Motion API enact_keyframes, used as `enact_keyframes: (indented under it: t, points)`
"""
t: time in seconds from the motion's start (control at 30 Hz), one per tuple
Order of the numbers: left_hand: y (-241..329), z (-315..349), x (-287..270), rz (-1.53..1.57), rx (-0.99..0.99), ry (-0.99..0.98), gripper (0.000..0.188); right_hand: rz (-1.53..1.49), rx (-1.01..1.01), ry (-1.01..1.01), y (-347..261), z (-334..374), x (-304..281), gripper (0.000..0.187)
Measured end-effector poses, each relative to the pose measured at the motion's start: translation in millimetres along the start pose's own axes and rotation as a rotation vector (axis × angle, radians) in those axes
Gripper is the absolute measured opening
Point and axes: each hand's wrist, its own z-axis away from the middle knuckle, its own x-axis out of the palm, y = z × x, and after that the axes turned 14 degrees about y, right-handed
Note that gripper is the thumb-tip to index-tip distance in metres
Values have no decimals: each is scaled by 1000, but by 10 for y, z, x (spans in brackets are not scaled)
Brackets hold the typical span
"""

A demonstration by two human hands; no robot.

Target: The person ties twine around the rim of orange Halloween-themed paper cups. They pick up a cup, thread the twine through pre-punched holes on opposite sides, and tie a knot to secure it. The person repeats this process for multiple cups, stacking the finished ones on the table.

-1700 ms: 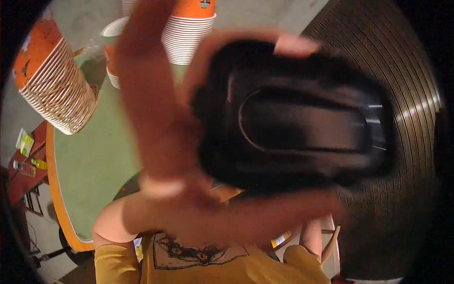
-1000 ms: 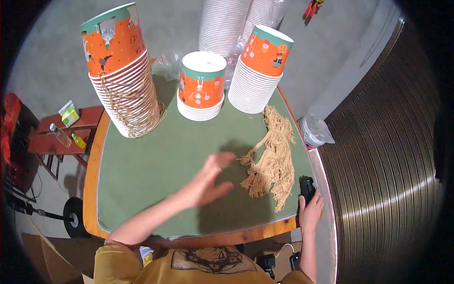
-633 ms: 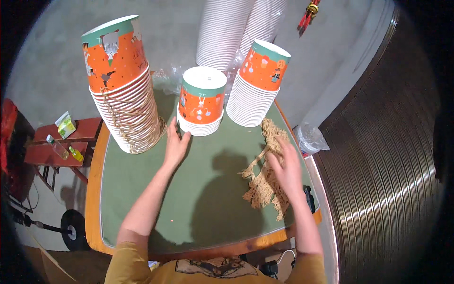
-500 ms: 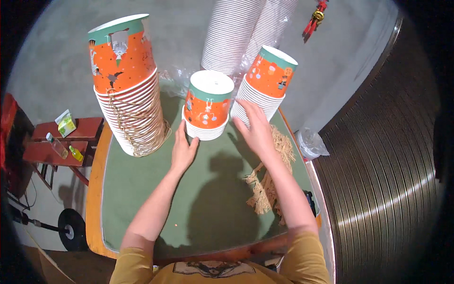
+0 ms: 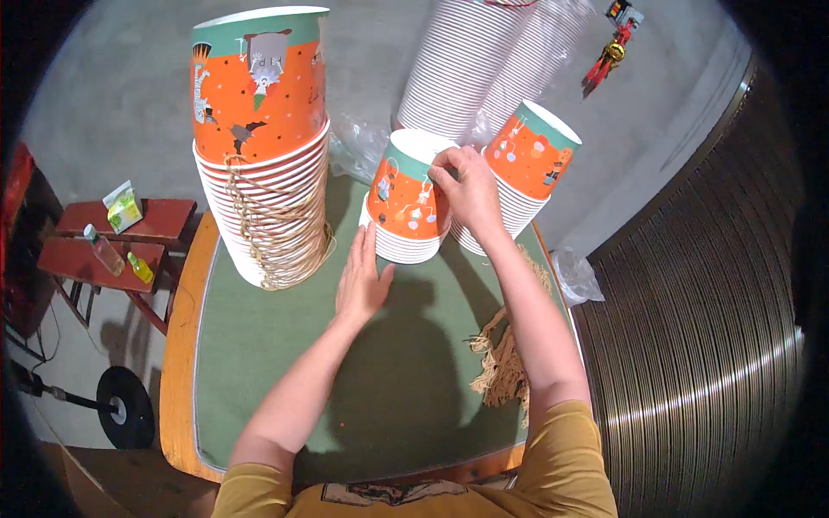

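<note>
A short stack of orange-and-green paper buckets point(image 5: 401, 194) stands upside down before me. My left hand point(image 5: 361, 281) rests beside its lower left side, fingers stretched, fingertips by the white rims. Up at the top bucket's right side, my right hand point(image 5: 467, 186) has thumb and forefinger pinched together; whatever lies between them is too small to make out. A taller upside-down bucket stack point(image 5: 263, 104) stands at the left, with thin tan cords point(image 5: 276, 229) looped down its rims. Just behind my right hand another bucket stack point(image 5: 535, 155) leans slightly right.
Tall columns of nested white-rimmed buckets point(image 5: 458, 65) in clear plastic rise at the back. A bundle of tan cords point(image 5: 503, 371) lies on the green tabletop point(image 5: 259, 371) near my right forearm. Red benches point(image 5: 129, 255) with bottles are at left; a ribbed metal shutter point(image 5: 691, 285) stands right.
My right hand has risen from between the two stacks to the top bucket's upper right side, its fingers now pinched. My left hand stays by the lower rims. The view has shifted somewhat.
</note>
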Motion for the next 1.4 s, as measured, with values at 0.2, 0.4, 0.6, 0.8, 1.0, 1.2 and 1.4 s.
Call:
enact_keyframes:
  t: [0.2, 0.4, 0.6, 0.8, 1.0, 1.2, 1.4]
  points:
    - [-1, -3, 3, -55, 17, -27, 84, -18, 15, 17, 13, -64, 27, 15]
    - [16, 27, 3, -160, 45, -20, 79, -6, -9, -21, -24, -97, 2, 13]
    - [-230, -143, 121, 503, -397, 52, 77, -113, -5, -3, 17, -73, 20, 13]
    - [-300, -332, 155, 1421, -1053, 92, 89, -156, 5, -37, 63, -21, 34, 13]
    - [-418, -441, 279, 1582, -1076, 156, 88, -135, 57, -65, 101, -74, -3, 15]
    - [-380, -440, 322, 1546, -1103, 203, 74, -81, 45, -111, 113, -160, -3, 13]
    - [-409, -453, 324, 1567, -1083, 220, 70, -124, 56, -118, 143, -256, -34, 10]
